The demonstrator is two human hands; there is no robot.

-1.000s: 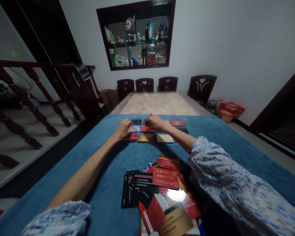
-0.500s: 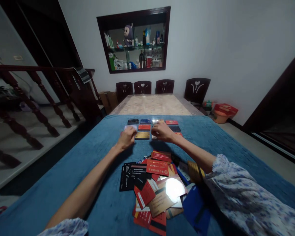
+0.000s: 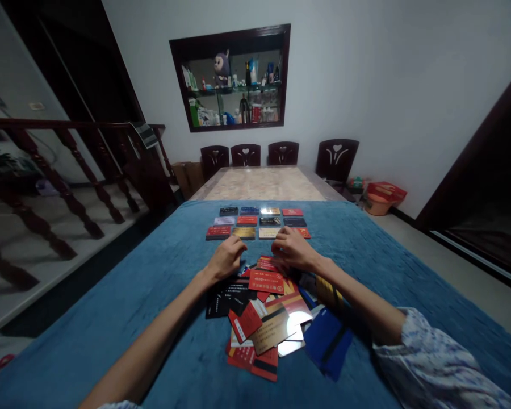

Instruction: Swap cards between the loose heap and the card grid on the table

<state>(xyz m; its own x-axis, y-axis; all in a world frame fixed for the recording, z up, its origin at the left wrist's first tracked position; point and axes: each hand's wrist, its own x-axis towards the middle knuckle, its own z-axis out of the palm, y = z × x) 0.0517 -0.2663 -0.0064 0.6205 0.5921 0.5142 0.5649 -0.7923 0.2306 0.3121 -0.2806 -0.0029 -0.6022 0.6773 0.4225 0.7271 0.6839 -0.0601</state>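
Left hand [image 3: 227, 258] and right hand [image 3: 293, 248], fingers loosely curled, at 11 and 1 o'clock of a loose bank-card pile [image 3: 276, 332].
Whether either grips a card, I cannot tell; at the pile's 12 o'clock, 12 bank-card stacks [image 3: 247, 220] lie in 3 rows on the counter's blue cloth [image 3: 145, 284].

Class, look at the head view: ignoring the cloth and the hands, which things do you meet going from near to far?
Loose pile of cards → front row of card stacks → middle row → back row → bare tabletop → dark chairs → wall display niche.
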